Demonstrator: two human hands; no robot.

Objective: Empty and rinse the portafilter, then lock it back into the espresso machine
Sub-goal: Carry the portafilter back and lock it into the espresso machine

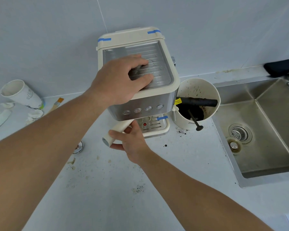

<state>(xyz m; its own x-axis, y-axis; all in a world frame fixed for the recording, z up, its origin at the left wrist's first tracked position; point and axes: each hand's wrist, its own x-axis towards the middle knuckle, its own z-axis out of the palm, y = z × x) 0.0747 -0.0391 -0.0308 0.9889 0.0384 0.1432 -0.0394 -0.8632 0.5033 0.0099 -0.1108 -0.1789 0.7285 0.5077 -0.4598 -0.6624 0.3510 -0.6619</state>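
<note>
The cream and steel espresso machine (158, 47) stands on the white counter against the wall. My left hand (118, 80) lies flat on its ribbed metal top, fingers spread, pressing down. My right hand (132, 144) is wrapped around the cream handle of the portafilter (114, 131), which sticks out toward me and to the left from under the machine's front. The portafilter's basket end is hidden beneath the machine's button panel. The drip tray (155, 126) with a red float shows just right of the handle.
A cream knock box (198, 120) with a black bar and coffee grounds stands right of the machine. A steel sink (265, 134) with a drain strainer lies further right. A tipped paper cup (22, 95), crumpled tissue and a brush lie at left. Grounds speckle the counter.
</note>
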